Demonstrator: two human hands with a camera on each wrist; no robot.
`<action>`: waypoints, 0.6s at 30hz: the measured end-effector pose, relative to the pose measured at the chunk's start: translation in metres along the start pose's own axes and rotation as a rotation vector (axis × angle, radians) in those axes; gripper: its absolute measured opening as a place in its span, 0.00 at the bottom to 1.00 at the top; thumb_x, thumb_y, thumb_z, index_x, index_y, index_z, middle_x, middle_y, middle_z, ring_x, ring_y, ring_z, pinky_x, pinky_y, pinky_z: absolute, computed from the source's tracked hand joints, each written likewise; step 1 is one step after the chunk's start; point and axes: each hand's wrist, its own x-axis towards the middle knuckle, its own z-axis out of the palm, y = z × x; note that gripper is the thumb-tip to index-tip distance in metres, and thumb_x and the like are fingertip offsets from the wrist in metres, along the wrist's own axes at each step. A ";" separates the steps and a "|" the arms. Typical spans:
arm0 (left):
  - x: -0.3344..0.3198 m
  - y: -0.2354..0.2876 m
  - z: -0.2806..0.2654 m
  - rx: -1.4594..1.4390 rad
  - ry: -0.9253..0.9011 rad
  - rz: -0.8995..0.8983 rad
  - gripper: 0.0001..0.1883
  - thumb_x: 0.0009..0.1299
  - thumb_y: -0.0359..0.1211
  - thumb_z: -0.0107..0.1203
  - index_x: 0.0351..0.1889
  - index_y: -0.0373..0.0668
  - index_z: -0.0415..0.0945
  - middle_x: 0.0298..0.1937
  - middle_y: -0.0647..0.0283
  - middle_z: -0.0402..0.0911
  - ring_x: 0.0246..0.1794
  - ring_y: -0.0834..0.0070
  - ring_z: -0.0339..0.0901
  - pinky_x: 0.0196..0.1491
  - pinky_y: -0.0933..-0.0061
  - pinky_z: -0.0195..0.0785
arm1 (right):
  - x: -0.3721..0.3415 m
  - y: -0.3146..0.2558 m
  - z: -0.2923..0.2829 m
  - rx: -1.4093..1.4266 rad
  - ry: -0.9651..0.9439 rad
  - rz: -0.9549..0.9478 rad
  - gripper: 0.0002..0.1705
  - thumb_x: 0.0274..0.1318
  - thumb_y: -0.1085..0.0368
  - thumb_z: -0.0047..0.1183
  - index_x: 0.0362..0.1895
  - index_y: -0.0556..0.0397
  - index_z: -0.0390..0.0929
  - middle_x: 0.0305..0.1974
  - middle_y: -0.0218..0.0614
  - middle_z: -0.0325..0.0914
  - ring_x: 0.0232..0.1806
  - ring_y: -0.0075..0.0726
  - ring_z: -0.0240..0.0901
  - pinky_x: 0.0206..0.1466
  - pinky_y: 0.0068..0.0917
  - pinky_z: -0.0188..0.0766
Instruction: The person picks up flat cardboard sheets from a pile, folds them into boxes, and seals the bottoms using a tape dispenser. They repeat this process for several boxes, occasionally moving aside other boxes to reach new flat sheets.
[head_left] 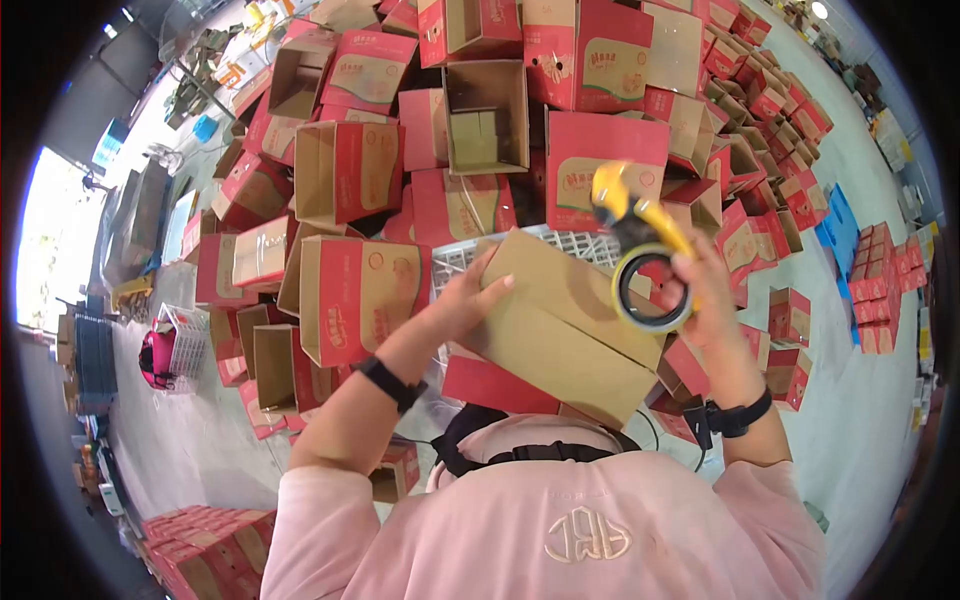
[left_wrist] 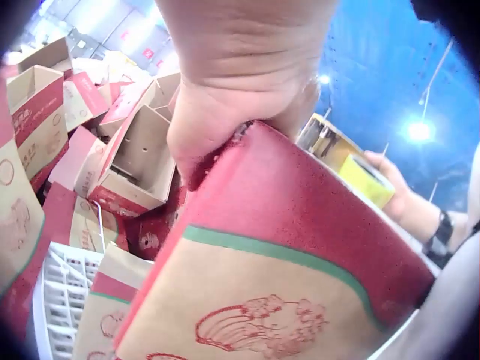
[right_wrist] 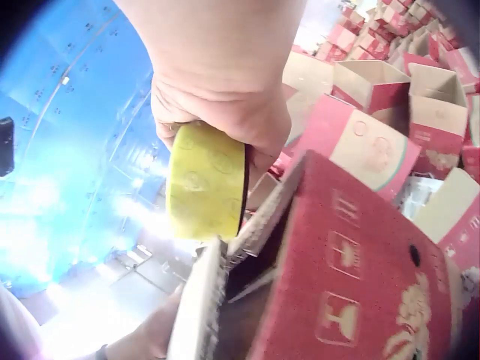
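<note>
A red-and-tan cardboard box (head_left: pixel 560 345) is held tilted in front of the person's chest, its plain brown flaps facing up with a seam between them. The left hand (head_left: pixel 468 300) grips one end of it; in the left wrist view that hand (left_wrist: pixel 240 105) is wrapped over the box's corner. Above the other end, the right hand (head_left: pixel 708 290) holds a yellow tape dispenser (head_left: pixel 660 222), blurred at its head, carrying a roll of yellow tape (head_left: pixel 622 300). From the right wrist, the tape roll (right_wrist: pixel 206 180) appears close over the box's flap edges (right_wrist: pixel 217 277), which stand slightly apart.
A white plastic crate (head_left: pixel 455 262) shows behind and below the box. Beyond it rises a large heap of open red-and-tan boxes (head_left: pixel 365 190). Stacked small red boxes (head_left: pixel 873 290) stand at the right, and a white basket (head_left: pixel 185 345) sits on the floor at the left.
</note>
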 end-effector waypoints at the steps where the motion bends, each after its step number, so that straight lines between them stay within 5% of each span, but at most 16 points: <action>1: 0.003 0.002 0.005 -0.046 -0.048 0.026 0.36 0.69 0.41 0.55 0.69 0.35 0.51 0.60 0.51 0.70 0.60 0.69 0.67 0.61 0.72 0.59 | -0.012 -0.025 0.002 0.075 -0.072 -0.144 0.29 0.54 0.63 0.55 0.59 0.56 0.64 0.32 0.27 0.70 0.27 0.18 0.67 0.28 0.15 0.65; 3: 0.010 -0.006 0.009 -0.137 -0.088 0.035 0.36 0.69 0.42 0.55 0.69 0.36 0.52 0.59 0.53 0.71 0.60 0.70 0.67 0.61 0.72 0.60 | -0.023 -0.030 0.008 0.149 -0.142 -0.279 0.30 0.54 0.62 0.55 0.60 0.56 0.62 0.36 0.30 0.72 0.32 0.21 0.72 0.32 0.18 0.69; 5: 0.013 -0.013 0.008 -0.213 -0.153 0.053 0.36 0.69 0.44 0.55 0.69 0.37 0.53 0.60 0.52 0.71 0.61 0.68 0.67 0.63 0.70 0.58 | -0.045 -0.008 0.017 -0.335 0.096 -0.707 0.36 0.52 0.62 0.57 0.64 0.56 0.58 0.48 0.37 0.73 0.47 0.32 0.73 0.47 0.29 0.72; 6: 0.011 -0.009 0.008 -0.222 -0.154 0.049 0.36 0.69 0.44 0.55 0.69 0.37 0.53 0.60 0.52 0.71 0.61 0.68 0.67 0.63 0.70 0.58 | -0.055 0.025 -0.002 -0.735 -0.011 -0.619 0.41 0.47 0.63 0.61 0.65 0.56 0.58 0.57 0.44 0.68 0.58 0.44 0.67 0.59 0.38 0.65; 7: 0.008 -0.001 0.008 0.068 -0.124 0.106 0.36 0.69 0.44 0.54 0.69 0.36 0.53 0.60 0.50 0.70 0.63 0.64 0.65 0.65 0.68 0.56 | -0.055 0.048 -0.004 -1.093 -0.161 -0.624 0.44 0.42 0.67 0.63 0.65 0.57 0.58 0.53 0.47 0.69 0.53 0.49 0.69 0.56 0.39 0.65; 8: 0.006 0.003 0.010 0.355 -0.092 0.165 0.35 0.68 0.44 0.54 0.68 0.36 0.54 0.61 0.49 0.69 0.65 0.60 0.64 0.66 0.65 0.54 | -0.061 0.057 -0.004 -1.051 -0.111 -0.675 0.43 0.41 0.67 0.63 0.64 0.58 0.59 0.49 0.49 0.69 0.48 0.51 0.68 0.53 0.38 0.65; 9: 0.003 -0.006 0.019 0.802 0.215 0.277 0.35 0.66 0.44 0.54 0.66 0.33 0.56 0.64 0.46 0.65 0.68 0.53 0.58 0.69 0.59 0.49 | -0.059 0.051 -0.001 -1.064 -0.085 -0.675 0.42 0.42 0.67 0.62 0.64 0.58 0.59 0.48 0.48 0.69 0.46 0.50 0.68 0.51 0.38 0.65; 11: -0.020 -0.002 0.036 1.117 0.257 0.651 0.37 0.64 0.42 0.56 0.67 0.34 0.54 0.68 0.46 0.58 0.69 0.52 0.56 0.69 0.56 0.50 | -0.069 0.049 0.008 -1.077 -0.045 -0.649 0.42 0.43 0.67 0.61 0.65 0.58 0.59 0.46 0.47 0.69 0.45 0.49 0.67 0.50 0.37 0.65; 13: -0.054 0.009 0.061 1.110 -0.191 0.690 0.39 0.61 0.45 0.57 0.65 0.33 0.58 0.70 0.48 0.55 0.71 0.55 0.52 0.71 0.56 0.44 | -0.067 0.045 0.014 -1.055 -0.021 -0.571 0.40 0.46 0.65 0.60 0.64 0.58 0.59 0.50 0.46 0.68 0.49 0.46 0.68 0.55 0.37 0.64; 16: -0.064 -0.004 0.063 1.074 -0.175 0.875 0.41 0.57 0.49 0.58 0.64 0.33 0.61 0.69 0.50 0.58 0.72 0.59 0.51 0.72 0.58 0.41 | -0.031 0.026 0.013 -0.672 0.047 -0.364 0.31 0.54 0.62 0.57 0.60 0.58 0.62 0.56 0.39 0.66 0.57 0.34 0.64 0.62 0.33 0.61; 18: -0.057 -0.010 0.065 0.980 -0.149 0.896 0.42 0.54 0.51 0.58 0.63 0.33 0.63 0.68 0.52 0.60 0.71 0.60 0.53 0.72 0.58 0.42 | 0.022 -0.019 0.042 -0.927 0.075 -0.502 0.22 0.54 0.63 0.58 0.52 0.55 0.69 0.45 0.33 0.74 0.47 0.27 0.70 0.53 0.26 0.67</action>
